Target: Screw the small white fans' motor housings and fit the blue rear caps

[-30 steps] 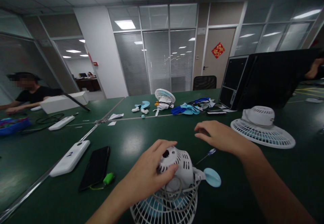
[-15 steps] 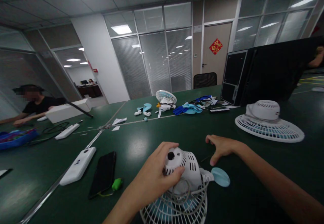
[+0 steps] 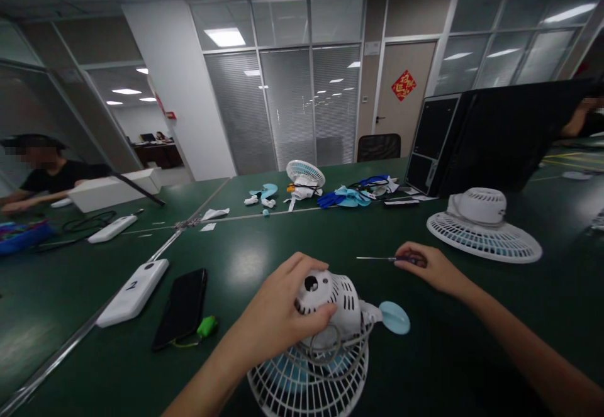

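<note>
A small white fan (image 3: 346, 300) lies face down in front of me, its grille (image 3: 306, 382) against the green table and its motor housing up. My left hand (image 3: 287, 304) is wrapped over the housing, thumb on the near side and fingers on the far side. A round hole shows in the housing's top. A grey cord loops around its base, and a light blue oval piece (image 3: 395, 317) sticks out on the right. Beyond it, my right hand (image 3: 427, 266) grips a screwdriver (image 3: 377, 258) by its dark handle, the thin shaft pointing left.
Another fan (image 3: 484, 234) lies face down at right, near a large black case (image 3: 438, 140). A phone (image 3: 180, 307) and a white box marked 2 (image 3: 134, 291) lie at left. Farther back are a third fan (image 3: 306, 178), blue gloves (image 3: 346, 197) and a seated person (image 3: 51, 172).
My right hand, previously open with fingers spread, has closed on the screwdriver. The dark piece in the housing's top hole no longer shows. My left hand still holds the fan.
</note>
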The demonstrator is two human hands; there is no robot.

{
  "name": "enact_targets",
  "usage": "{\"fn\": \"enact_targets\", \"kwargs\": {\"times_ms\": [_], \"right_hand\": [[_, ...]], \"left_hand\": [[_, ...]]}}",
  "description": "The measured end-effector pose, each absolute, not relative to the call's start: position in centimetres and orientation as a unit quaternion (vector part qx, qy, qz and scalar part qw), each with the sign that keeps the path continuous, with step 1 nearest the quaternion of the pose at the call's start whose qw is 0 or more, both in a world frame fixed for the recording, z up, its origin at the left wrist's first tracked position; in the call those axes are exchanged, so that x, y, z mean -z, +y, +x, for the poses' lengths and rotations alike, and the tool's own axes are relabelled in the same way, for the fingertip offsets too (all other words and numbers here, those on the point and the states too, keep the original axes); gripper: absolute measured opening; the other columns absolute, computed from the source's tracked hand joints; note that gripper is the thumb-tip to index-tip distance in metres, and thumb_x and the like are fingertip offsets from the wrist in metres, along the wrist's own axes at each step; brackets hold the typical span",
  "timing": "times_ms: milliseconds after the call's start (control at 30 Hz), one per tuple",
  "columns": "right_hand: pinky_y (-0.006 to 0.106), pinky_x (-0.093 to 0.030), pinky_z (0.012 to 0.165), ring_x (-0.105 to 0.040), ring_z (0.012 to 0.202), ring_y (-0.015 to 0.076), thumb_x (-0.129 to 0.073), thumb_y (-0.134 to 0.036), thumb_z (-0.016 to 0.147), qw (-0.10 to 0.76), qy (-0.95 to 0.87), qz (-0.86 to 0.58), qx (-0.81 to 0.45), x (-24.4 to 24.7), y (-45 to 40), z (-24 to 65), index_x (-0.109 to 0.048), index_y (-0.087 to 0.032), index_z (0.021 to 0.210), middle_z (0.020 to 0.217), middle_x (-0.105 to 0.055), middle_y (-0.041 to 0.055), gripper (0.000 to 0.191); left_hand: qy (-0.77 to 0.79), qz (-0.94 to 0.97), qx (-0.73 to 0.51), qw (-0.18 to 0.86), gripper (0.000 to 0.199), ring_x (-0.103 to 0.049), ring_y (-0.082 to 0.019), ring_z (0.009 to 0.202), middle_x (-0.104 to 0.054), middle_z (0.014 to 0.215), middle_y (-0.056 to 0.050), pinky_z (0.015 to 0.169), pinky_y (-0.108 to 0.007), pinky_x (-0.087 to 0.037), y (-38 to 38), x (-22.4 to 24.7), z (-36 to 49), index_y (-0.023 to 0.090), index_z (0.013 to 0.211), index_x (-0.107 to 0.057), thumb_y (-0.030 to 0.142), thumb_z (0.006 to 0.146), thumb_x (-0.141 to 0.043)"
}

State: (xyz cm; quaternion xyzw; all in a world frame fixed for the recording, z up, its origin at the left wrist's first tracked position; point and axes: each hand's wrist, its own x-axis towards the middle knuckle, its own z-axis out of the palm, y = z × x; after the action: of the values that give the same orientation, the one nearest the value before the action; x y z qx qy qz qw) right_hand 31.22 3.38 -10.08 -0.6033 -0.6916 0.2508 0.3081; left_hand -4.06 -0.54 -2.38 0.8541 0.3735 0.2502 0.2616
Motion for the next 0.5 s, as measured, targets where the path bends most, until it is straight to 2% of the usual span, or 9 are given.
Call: {"fn": "enact_targets", "kwargs": {"times_ms": [133, 267, 400, 500], "right_hand": [[0.041, -0.054, 0.083, -0.066, 0.091, 0.0274, -0.067, -0.069, 0.07, 0.411, -0.664, -0.579, -0.235, 7.2, 3.3, 30.0, -0.065, -0.018, 0.094, 0.095, -0.069, 0.011, 0.056], [0.037, -0.056, 0.08, -0.067, 0.093, 0.025, -0.065, -0.068, 0.075, 0.486, -0.649, -0.544, -0.215, 3.7, 3.0, 27.6, -0.064, -0.021, 0.097, 0.098, -0.07, 0.009, 0.053], [0.032, -0.056, 0.065, -0.068, 0.075, 0.0193, -0.073, -0.056, 0.076, 0.595, -0.646, -0.428, -0.214, 0.2, 2.9, 23.8, -0.063, -0.022, 0.101, 0.085, -0.07, 0.0035, 0.044], [0.029, -0.055, 0.058, -0.066, 0.066, 0.0158, -0.077, -0.051, 0.075, 0.645, -0.65, -0.334, -0.222, -1.8, 2.6, 20.7, -0.06, -0.025, 0.108, 0.077, -0.067, -0.0012, 0.045]], "left_hand": [[0.371, 0.86, -0.248, 0.248, 0.039, -0.058, -0.024, 0.108, -0.059, 0.119, -0.005, 0.096, -0.043, -0.045, -0.5, 2.3, -3.8, 0.024, 0.119, -0.056, 0.029, 0.082, -0.067], [0.364, 0.865, -0.25, 0.238, 0.038, -0.059, -0.024, 0.104, -0.061, 0.115, -0.005, 0.093, -0.042, -0.047, -0.2, 2.2, -3.6, 0.023, 0.117, -0.057, 0.028, 0.081, -0.067], [0.363, 0.867, -0.256, 0.226, 0.038, -0.06, -0.024, 0.099, -0.061, 0.108, -0.004, 0.088, -0.04, -0.049, -0.1, 2.2, -3.7, 0.022, 0.113, -0.058, 0.028, 0.077, -0.07], [0.36, 0.87, -0.254, 0.22, 0.038, -0.06, -0.024, 0.096, -0.062, 0.105, -0.004, 0.085, -0.039, -0.049, -0.1, 2.0, -3.9, 0.022, 0.11, -0.059, 0.029, 0.075, -0.071]]}}
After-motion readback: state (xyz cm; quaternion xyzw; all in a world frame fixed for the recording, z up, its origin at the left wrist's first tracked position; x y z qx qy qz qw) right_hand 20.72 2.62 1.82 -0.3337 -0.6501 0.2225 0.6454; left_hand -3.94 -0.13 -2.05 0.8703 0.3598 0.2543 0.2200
